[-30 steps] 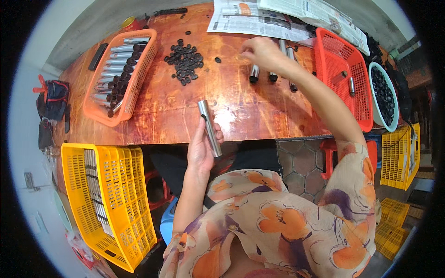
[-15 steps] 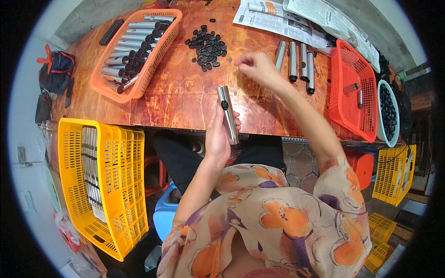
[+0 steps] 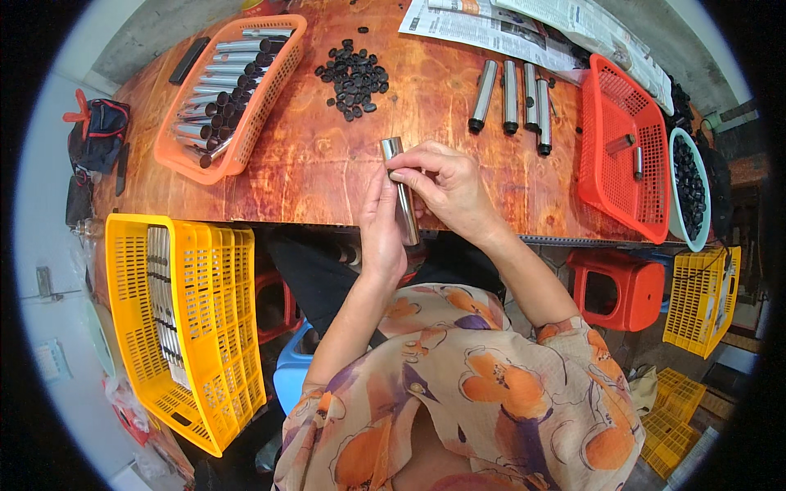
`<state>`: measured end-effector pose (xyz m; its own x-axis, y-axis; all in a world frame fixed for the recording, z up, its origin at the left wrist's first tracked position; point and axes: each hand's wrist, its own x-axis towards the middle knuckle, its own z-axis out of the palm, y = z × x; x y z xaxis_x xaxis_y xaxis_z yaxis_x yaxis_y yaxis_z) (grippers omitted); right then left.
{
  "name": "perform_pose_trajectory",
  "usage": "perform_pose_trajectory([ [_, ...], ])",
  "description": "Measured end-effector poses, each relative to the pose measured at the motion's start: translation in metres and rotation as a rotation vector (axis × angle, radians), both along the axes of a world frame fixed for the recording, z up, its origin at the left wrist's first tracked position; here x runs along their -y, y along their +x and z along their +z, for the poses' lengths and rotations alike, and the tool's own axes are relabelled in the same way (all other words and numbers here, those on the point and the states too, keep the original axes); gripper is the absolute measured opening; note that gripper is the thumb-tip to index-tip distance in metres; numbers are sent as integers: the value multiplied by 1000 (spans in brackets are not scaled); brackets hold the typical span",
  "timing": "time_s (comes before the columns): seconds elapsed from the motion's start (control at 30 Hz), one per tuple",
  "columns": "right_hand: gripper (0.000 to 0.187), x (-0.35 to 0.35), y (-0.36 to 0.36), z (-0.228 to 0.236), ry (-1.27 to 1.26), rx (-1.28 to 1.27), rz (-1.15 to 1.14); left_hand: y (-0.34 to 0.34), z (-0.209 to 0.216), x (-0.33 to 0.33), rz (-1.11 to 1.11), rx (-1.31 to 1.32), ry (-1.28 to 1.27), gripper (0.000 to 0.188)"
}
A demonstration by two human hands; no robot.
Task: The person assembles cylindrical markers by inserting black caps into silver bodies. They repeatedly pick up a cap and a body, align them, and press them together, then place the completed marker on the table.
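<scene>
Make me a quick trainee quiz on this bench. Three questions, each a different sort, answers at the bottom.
1. True or false: the left hand is empty.
2. Which items lie loose in a pile on the wooden table?
a) coiled ropes
b) small black pieces
c) wooden blocks
3. Fill in the side, as the person sees it: the light-colored bowl sits to the ____ of the red basket.

Key:
1. False; it holds a metal tube.
2. b
3. right
</scene>
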<state>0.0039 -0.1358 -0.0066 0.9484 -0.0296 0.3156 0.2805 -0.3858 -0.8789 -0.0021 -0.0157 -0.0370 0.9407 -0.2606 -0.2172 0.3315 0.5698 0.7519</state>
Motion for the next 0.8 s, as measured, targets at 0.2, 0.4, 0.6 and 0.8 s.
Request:
perform_pose_trajectory([
  [0.2, 11, -9, -8, -4, 184, -132, -136, -5, 13, 3, 28, -4, -18, 36],
  [0.4, 10, -18, -14, -6, 334, -179, -198, -2, 7, 2, -24, -25, -48, 34],
  [0.6, 12, -25, -23, -17, 428, -86, -198, 0, 5, -3, -30, -35, -63, 29],
  [0.8, 23, -14, -27, -5, 67, 56, -181, 1, 9, -2, -58, -67, -58, 34],
])
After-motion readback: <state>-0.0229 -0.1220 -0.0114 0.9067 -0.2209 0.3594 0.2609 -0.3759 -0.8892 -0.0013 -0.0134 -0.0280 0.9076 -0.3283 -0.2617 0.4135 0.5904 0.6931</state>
